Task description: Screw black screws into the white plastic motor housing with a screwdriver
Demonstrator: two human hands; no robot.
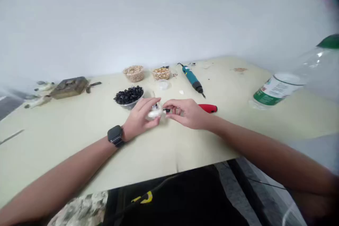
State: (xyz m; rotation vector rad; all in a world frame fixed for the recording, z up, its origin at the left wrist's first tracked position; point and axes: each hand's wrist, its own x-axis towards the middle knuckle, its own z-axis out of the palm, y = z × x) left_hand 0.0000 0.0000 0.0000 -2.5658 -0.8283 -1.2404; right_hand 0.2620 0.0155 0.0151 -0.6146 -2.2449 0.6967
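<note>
My left hand [141,114], with a dark watch [114,135] on its wrist, is closed around a small white rounded piece [155,113] above the table. From the other side my right hand [186,113] pinches a small black part [166,110] that meets the white piece; whether the two are joined I cannot tell. Just behind the left fingers stands a clear bowl of black pieces [129,96]. A red handle [208,108] sticks out from behind my right hand, its other end hidden.
Tubs of pale beige pieces [134,73] and yellow-brown pieces [161,73] stand at the back, near a teal electric screwdriver [192,79]. A large plastic bottle [277,90] is at right. A brown block [70,87] lies at left. The table [148,155] ends before my lap.
</note>
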